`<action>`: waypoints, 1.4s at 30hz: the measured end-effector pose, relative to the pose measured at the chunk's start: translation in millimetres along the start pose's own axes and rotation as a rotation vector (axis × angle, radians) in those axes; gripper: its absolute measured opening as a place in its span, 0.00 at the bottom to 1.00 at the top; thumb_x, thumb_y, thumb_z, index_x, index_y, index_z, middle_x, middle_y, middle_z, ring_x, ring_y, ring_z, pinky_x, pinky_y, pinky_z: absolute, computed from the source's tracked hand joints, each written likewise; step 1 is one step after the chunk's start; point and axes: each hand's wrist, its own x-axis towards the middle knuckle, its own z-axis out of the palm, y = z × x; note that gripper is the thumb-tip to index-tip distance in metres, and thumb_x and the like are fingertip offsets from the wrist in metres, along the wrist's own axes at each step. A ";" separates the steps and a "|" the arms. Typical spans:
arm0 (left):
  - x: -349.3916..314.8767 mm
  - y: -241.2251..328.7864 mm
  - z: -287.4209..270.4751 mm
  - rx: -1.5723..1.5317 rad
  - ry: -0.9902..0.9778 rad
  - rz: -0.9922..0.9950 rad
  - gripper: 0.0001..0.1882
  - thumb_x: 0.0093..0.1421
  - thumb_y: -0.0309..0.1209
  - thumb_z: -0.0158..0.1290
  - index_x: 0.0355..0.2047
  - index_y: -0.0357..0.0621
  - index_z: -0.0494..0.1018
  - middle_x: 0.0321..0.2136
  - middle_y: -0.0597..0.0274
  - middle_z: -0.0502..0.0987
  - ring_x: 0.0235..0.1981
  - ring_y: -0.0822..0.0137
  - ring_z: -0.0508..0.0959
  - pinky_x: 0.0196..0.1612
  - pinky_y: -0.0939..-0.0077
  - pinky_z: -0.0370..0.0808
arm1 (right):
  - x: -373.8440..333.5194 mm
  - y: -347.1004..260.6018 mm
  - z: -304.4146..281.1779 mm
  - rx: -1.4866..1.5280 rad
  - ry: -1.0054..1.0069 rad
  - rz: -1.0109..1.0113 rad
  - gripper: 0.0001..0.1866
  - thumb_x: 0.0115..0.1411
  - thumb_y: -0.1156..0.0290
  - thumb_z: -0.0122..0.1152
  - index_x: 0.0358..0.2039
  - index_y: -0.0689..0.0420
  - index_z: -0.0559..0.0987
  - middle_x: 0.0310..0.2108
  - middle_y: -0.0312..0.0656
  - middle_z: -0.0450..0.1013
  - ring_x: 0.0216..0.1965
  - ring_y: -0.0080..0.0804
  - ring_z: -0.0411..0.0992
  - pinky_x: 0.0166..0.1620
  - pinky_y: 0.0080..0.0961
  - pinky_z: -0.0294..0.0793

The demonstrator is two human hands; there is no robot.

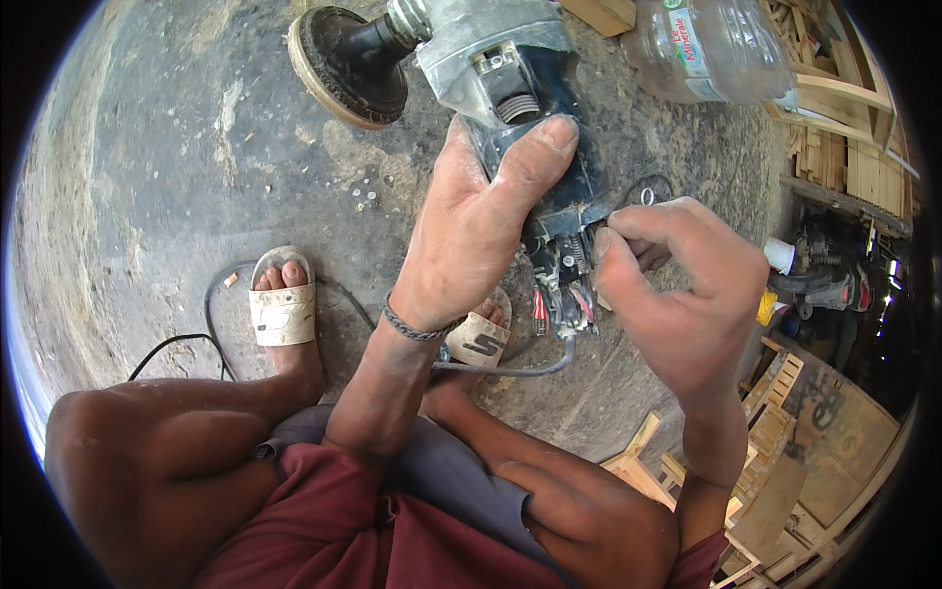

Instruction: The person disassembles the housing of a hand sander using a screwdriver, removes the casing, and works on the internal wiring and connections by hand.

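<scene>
A: Hands: state the position of each.

B: The left hand (481, 211) is clamped around the dark body of the power tool (559, 162), thumb laid across the upper surface. The right hand (687, 275) is half curled, thumb and forefinger drawn close together at the right edge of the opened tool end. Whether a part is pinched between those fingertips cannot be told.

A: Locate the tool.

B: Above the floor (177, 216), ahead of the person. The grey metal head (500, 59) points far; the round disc (348, 69) sits at far left. The near end exposes inner parts (566, 275), including a coil spring and coloured wires. A grey cord (510, 371) passes just below this end.

A: Report labels and markings.

B: The clear plastic bottle (726, 49), far right, carries a pale label (684, 39) with red lettering. The right sandal (476, 341) bears a dark printed mark on its white strap.

A: Containers?

B: The bottle is wide and transparent; its contents cannot be determined. A small white cup-like item (780, 255) stands to the right, near assorted hardware; its interior is not distinguishable.
</scene>
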 end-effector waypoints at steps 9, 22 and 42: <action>1.0 0.6 -2.6 0.019 -0.030 -0.002 0.19 0.68 0.39 0.57 0.51 0.38 0.69 0.37 0.69 0.76 0.37 0.79 0.73 0.42 0.79 0.74 | -4.4 7.4 -3.8 0.322 -0.103 0.246 0.04 0.57 0.84 0.66 0.34 0.66 0.81 0.30 0.37 0.77 0.28 0.16 0.72 0.32 0.15 0.71; -8.9 -2.2 7.9 0.126 0.095 0.023 0.22 0.67 0.39 0.58 0.53 0.36 0.69 0.39 0.67 0.75 0.39 0.77 0.73 0.44 0.77 0.73 | 1.9 1.3 0.8 0.209 -0.078 0.293 0.04 0.50 0.80 0.68 0.27 0.63 0.80 0.23 0.41 0.80 0.25 0.24 0.80 0.28 0.20 0.78; -0.9 -15.1 -0.9 -0.106 -0.039 -0.091 0.31 0.70 0.52 0.44 0.54 0.32 0.69 0.41 0.44 0.81 0.41 0.54 0.84 0.46 0.62 0.84 | -11.4 -2.8 -13.6 0.006 0.008 -0.165 0.10 0.47 0.83 0.72 0.32 0.64 0.83 0.28 0.48 0.80 0.27 0.35 0.79 0.30 0.25 0.77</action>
